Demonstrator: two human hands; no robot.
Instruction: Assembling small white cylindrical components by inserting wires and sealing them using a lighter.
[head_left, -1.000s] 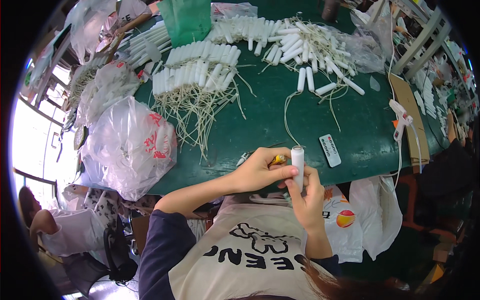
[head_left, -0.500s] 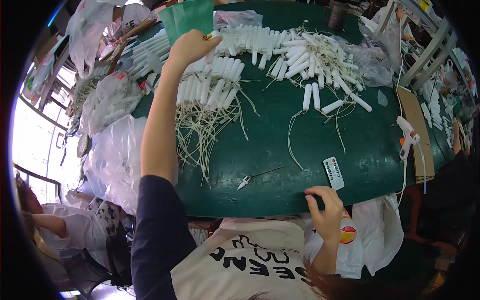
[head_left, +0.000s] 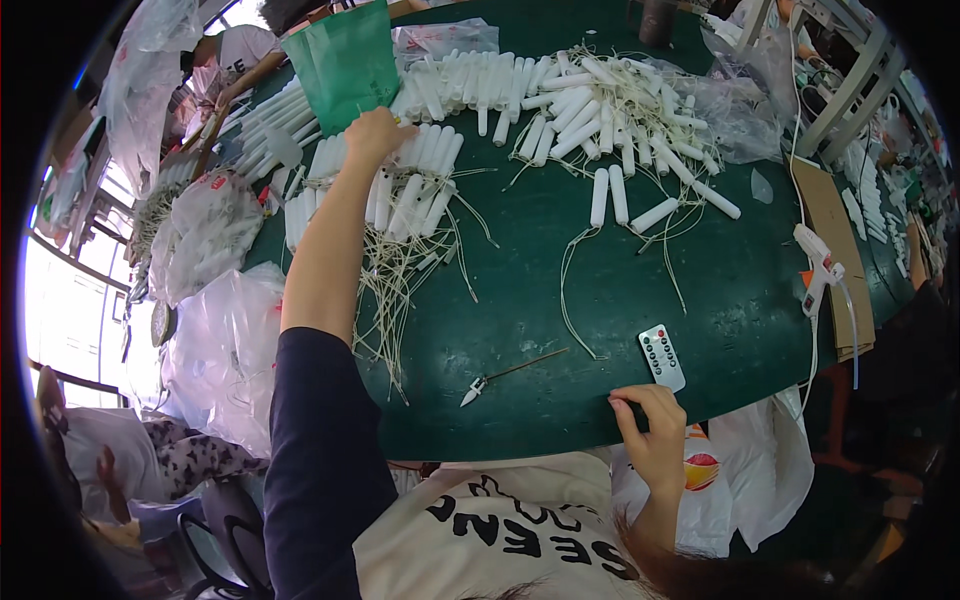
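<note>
My left hand (head_left: 375,136) reaches far forward over rows of white tubes with thin pale wires (head_left: 408,205). Its fingers are curled, with a small yellow bit at their tips; what they hold is mostly hidden. Just beyond that hand stands a green bag (head_left: 343,68). My right hand (head_left: 657,432) rests at the table's near edge, thumb and fingertips drawn together, with nothing visible between them. Close by it lies a small white remote control (head_left: 661,357). Left of that is a thin rod with a white pointed tip (head_left: 474,391).
A tangled heap of wired white tubes (head_left: 590,105) lies at the far middle of the green table (head_left: 520,290). To the right are a white glue gun (head_left: 820,268) and a cardboard piece (head_left: 835,225). Clear plastic bags (head_left: 225,350) crowd the left. Other people sit at the left.
My left hand has come down from beside the green bag's edge to the tubes below it. My right hand's fingertips have drawn closer together. The whole view has shifted slightly.
</note>
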